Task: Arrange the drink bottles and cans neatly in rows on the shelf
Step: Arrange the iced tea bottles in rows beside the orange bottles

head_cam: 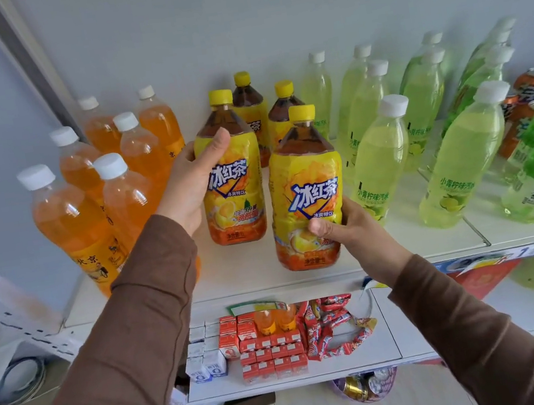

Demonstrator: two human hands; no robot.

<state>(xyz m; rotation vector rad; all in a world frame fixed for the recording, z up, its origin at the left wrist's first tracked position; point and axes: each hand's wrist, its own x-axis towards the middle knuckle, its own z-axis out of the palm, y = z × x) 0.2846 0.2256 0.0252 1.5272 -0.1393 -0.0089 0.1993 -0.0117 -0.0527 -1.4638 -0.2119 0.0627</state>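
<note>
Shelf (252, 274), white, top tier: drink bottles standing in colour groups. Left group: orange soda bottles (78, 223), white caps, two rows running back toward the wall. Centre group: four iced tea bottles, yellow caps, yellow labels. Left iced tea bottle (233, 186) upright on the shelf, gripped around its upper body by the left hand (187, 186), thumb across the shoulder. Right iced tea bottle (308, 196) nearest the shelf edge, upright, held low on its label by the right hand (342, 225), thumb on the front, fingers wrapped behind. Two further iced tea bottles (249, 107) stand behind these. Right group: lime soda bottles (376, 158), pale green, white caps, in rows. Far right: orange cans (532, 83), partly hidden. Lower shelf (381, 330): small red cartons (273, 357), red snack packets (333, 327).
</note>
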